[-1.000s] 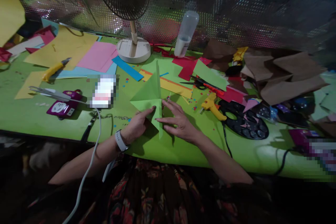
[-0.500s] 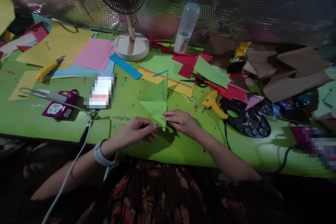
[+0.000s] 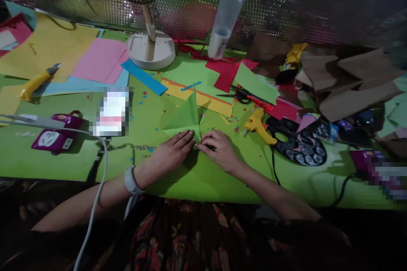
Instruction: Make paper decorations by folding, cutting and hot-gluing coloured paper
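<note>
A folded sheet of light green paper lies on the green table in front of me, one flap standing up to a point. My left hand rests flat on its near part, fingers stretched out together and covering some of it. At the paper's near right corner, my right hand has thumb and fingertips pinched on the edge. The fingers hide the bit of paper between them.
Left are a phone, a purple device, a white cable and a yellow cutter knife. A fan base and bottle stand behind. Right are scissors, a yellow glue gun and a black palette.
My left hand has moved right and flattened onto the paper. The right hand has gone from lying flat on the paper to pinching its near corner. The view has shifted slightly.
</note>
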Motion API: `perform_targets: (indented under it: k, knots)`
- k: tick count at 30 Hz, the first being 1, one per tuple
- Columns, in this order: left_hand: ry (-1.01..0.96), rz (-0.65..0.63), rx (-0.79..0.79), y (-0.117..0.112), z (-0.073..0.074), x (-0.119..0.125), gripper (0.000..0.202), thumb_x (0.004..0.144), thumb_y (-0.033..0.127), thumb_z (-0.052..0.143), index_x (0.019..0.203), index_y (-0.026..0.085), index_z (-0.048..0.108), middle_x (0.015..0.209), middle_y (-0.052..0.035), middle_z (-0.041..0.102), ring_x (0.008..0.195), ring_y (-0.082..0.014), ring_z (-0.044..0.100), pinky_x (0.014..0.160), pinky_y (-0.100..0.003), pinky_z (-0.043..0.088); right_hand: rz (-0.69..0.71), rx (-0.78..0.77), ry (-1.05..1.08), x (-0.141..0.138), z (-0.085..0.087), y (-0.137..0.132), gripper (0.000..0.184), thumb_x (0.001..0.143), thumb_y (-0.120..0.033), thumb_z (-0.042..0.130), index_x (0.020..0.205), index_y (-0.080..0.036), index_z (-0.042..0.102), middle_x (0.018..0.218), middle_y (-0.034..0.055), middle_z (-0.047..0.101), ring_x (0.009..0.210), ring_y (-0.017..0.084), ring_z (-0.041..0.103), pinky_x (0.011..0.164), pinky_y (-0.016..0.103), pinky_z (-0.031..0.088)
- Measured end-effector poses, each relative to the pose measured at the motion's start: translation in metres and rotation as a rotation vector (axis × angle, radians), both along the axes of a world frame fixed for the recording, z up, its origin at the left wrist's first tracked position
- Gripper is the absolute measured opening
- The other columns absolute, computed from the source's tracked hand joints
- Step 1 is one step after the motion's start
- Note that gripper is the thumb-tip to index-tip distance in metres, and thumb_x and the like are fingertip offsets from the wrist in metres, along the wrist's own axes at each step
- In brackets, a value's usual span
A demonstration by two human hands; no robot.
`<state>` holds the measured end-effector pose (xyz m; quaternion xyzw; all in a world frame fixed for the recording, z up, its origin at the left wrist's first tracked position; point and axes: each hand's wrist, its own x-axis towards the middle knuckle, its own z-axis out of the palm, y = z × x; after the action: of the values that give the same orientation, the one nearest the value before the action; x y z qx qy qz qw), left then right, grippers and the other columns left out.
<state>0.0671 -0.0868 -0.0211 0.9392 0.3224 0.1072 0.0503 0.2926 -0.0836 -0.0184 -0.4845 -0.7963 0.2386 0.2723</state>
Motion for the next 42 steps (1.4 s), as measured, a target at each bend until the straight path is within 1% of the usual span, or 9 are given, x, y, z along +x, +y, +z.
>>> perform_targets:
  k: [6,14,18,22,27,33,36,40,42]
  knots:
    - [-0.032,-0.023,-0.021,0.004,0.001,-0.007,0.049,0.095,0.010,0.043,0.144,0.008,0.046,0.151,-0.0174,0.045,0.142,-0.0251,0.040,0.117,-0.039,0.039,-0.155,-0.156,-0.092,-0.007,0.010,0.007,0.028,0.094,-0.041,0.060,0.076,-0.020,0.066,0.088,0.0045,0.065,0.090,0.021,0.057,0.081,0.035,0.041]
    - [-0.056,-0.063,-0.048,0.007,-0.006,-0.012,0.049,0.097,0.013,0.039,0.146,0.007,0.042,0.153,-0.0173,0.041,0.144,-0.0248,0.036,0.120,-0.042,0.032,-0.107,-0.352,-0.049,-0.003,0.018,0.014,0.031,0.097,-0.044,0.054,0.077,-0.021,0.063,0.076,0.0001,0.062,0.066,0.014,0.053,0.060,0.027,0.036]
    - [-0.093,-0.092,-0.047,0.007,-0.007,-0.015,0.050,0.097,0.013,0.039,0.147,0.009,0.042,0.152,-0.0161,0.044,0.144,-0.0229,0.036,0.121,-0.040,0.032,-0.101,-0.296,-0.010,-0.002,0.020,0.009,0.037,0.097,-0.049,0.052,0.074,-0.021,0.062,0.076,0.0016,0.061,0.070,0.016,0.055,0.063,0.027,0.038]
    - [-0.072,-0.118,-0.048,0.009,-0.005,-0.016,0.047,0.098,0.015,0.039,0.144,0.009,0.045,0.151,-0.0161,0.045,0.144,-0.0231,0.036,0.120,-0.039,0.033,-0.060,-0.204,0.144,-0.003,0.016,0.005,0.031,0.096,-0.046,0.055,0.079,-0.022,0.065,0.083,0.0025,0.062,0.078,0.016,0.059,0.069,0.028,0.043]
    - [-0.079,-0.113,-0.030,0.011,0.002,-0.015,0.043,0.100,0.029,0.046,0.138,0.007,0.052,0.145,-0.0184,0.052,0.138,-0.0256,0.046,0.117,-0.041,0.038,-0.002,-0.241,0.216,-0.002,0.008,0.005,0.019,0.094,-0.036,0.061,0.083,-0.022,0.065,0.078,0.0003,0.064,0.072,0.015,0.059,0.067,0.027,0.044]
    - [-0.028,-0.034,-0.046,0.004,0.014,-0.009,0.045,0.098,0.033,0.050,0.137,0.010,0.053,0.145,-0.0190,0.052,0.132,-0.0288,0.054,0.108,-0.044,0.049,0.056,-0.280,0.266,0.012,0.017,0.012,0.007,0.089,-0.029,0.067,0.088,-0.022,0.068,0.082,0.0006,0.068,0.076,0.015,0.062,0.072,0.027,0.047]
    - [-0.042,-0.009,-0.038,0.001,0.018,-0.006,0.045,0.098,0.034,0.052,0.135,0.009,0.055,0.143,-0.0195,0.053,0.131,-0.0294,0.054,0.107,-0.044,0.049,0.043,-0.357,0.268,0.016,0.018,0.014,0.012,0.087,-0.033,0.069,0.086,-0.021,0.069,0.080,0.0009,0.069,0.075,0.015,0.063,0.070,0.028,0.048]
    - [-0.049,-0.008,-0.036,0.001,0.017,-0.005,0.042,0.099,0.031,0.050,0.134,0.009,0.056,0.142,-0.0183,0.055,0.132,-0.0275,0.053,0.109,-0.042,0.048,-0.062,-0.543,0.347,0.011,0.013,0.012,0.027,0.086,-0.047,0.065,0.082,-0.021,0.063,0.068,-0.0016,0.064,0.058,0.014,0.060,0.056,0.026,0.047]
    - [-0.045,-0.011,-0.042,0.001,0.014,-0.005,0.044,0.098,0.030,0.050,0.136,0.009,0.054,0.144,-0.0194,0.053,0.135,-0.0283,0.050,0.110,-0.043,0.047,-0.119,-0.560,0.339,0.007,0.012,0.011,0.030,0.087,-0.051,0.063,0.082,-0.021,0.061,0.063,-0.0033,0.060,0.051,0.012,0.057,0.051,0.025,0.046]
